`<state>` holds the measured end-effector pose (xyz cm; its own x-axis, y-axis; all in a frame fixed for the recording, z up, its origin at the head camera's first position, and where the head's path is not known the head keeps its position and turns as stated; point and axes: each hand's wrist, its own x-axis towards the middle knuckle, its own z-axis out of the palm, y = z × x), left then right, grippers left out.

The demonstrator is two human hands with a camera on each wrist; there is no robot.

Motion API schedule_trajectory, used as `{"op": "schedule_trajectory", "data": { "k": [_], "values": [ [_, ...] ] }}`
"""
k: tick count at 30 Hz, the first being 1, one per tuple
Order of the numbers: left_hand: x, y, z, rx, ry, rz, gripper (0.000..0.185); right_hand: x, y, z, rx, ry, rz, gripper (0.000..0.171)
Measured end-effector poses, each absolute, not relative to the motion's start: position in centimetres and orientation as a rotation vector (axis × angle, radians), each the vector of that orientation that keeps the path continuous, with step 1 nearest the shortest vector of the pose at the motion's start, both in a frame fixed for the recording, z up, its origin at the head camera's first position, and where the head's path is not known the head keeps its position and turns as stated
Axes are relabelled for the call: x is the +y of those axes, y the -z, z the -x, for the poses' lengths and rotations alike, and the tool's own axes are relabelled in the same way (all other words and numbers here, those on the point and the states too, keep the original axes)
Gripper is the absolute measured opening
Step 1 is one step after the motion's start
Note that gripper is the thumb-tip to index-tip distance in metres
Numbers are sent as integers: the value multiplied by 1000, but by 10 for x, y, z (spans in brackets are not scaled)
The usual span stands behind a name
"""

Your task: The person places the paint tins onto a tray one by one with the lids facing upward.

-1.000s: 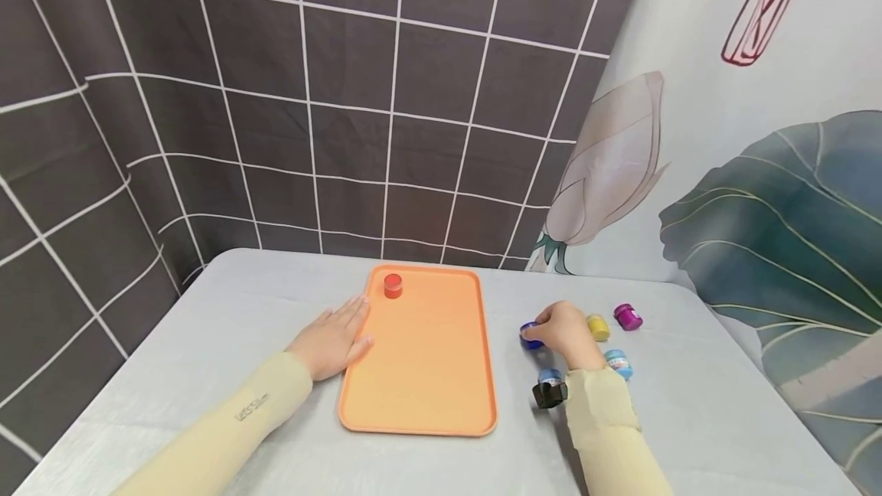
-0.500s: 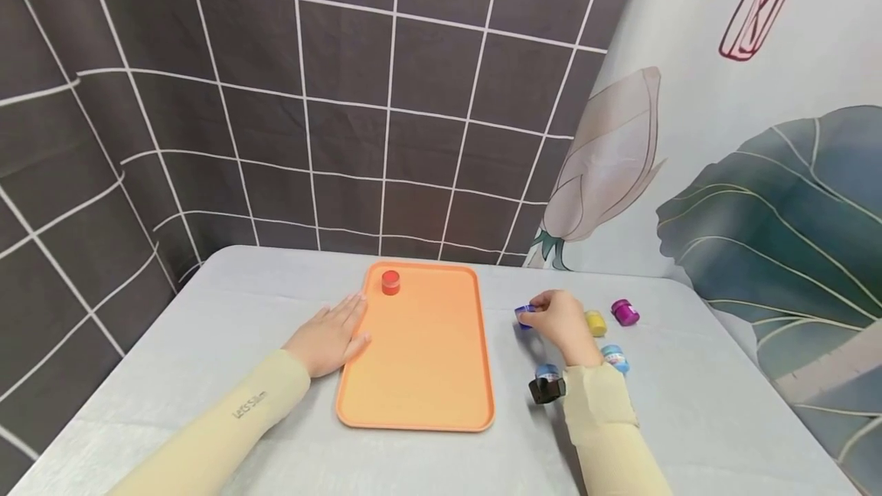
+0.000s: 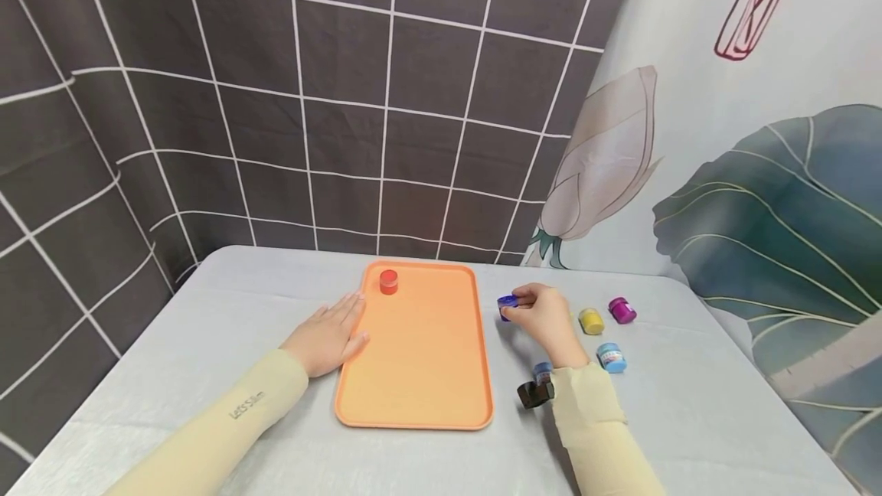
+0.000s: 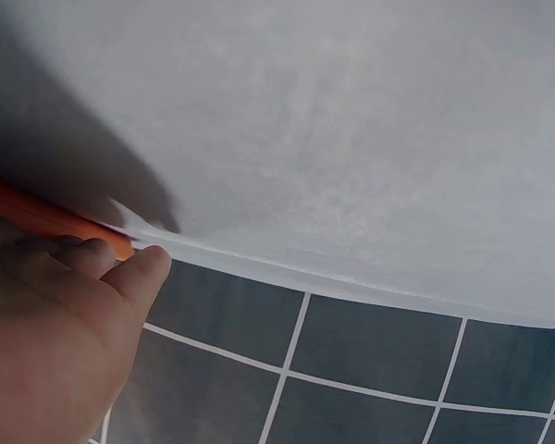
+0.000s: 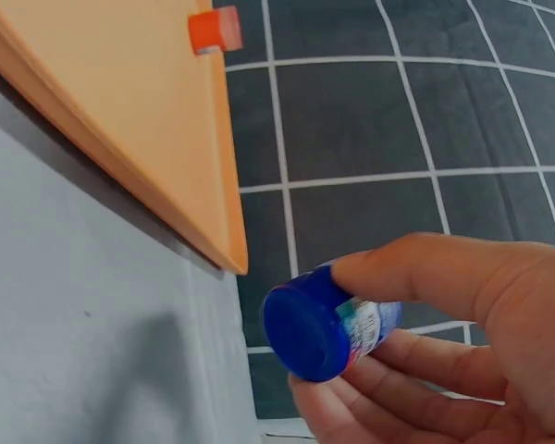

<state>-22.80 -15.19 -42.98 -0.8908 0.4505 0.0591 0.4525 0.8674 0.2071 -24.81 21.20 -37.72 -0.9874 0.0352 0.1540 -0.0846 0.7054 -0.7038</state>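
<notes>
My right hand point(image 3: 547, 321) pinches a small dark blue paint jar point(image 5: 320, 324) between thumb and fingers, just right of the orange tray point(image 3: 416, 358). In the right wrist view the jar is held above the table, its round blue lid facing the camera. My left hand point(image 3: 324, 337) lies flat with straight fingers touching the tray's left rim; in the left wrist view part of that hand point(image 4: 65, 324) covers the orange edge. A red jar point(image 3: 389, 282) stands upright in the tray's far left corner.
To the right of my right hand are a yellow jar point(image 3: 591, 321), a purple jar point(image 3: 622, 310) and a light blue jar point(image 3: 611, 357). Another blue jar point(image 3: 543, 372) is partly hidden behind the black wrist camera point(image 3: 535, 394). A tile-patterned cloth point(image 3: 344, 136) hangs behind the table.
My right hand has lifted the dark blue jar off the table and carried it left toward the tray. The left hand stays at the tray's rim.
</notes>
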Motion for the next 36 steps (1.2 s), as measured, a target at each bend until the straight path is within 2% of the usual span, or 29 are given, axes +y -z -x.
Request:
{"op": "schedule_trajectory", "data": {
  "k": [11,18,36],
  "values": [
    [-151,426,223,-3045,322,720,68,187,392,252,-2650,-1258,-120,32],
    [-154,431,223,-3036,308,706,69,170,389,259,-2670,-1282,-143,30],
    [-148,423,221,-3001,290,709,66,130,394,290,-2681,-1458,-134,32]
  ]
}}
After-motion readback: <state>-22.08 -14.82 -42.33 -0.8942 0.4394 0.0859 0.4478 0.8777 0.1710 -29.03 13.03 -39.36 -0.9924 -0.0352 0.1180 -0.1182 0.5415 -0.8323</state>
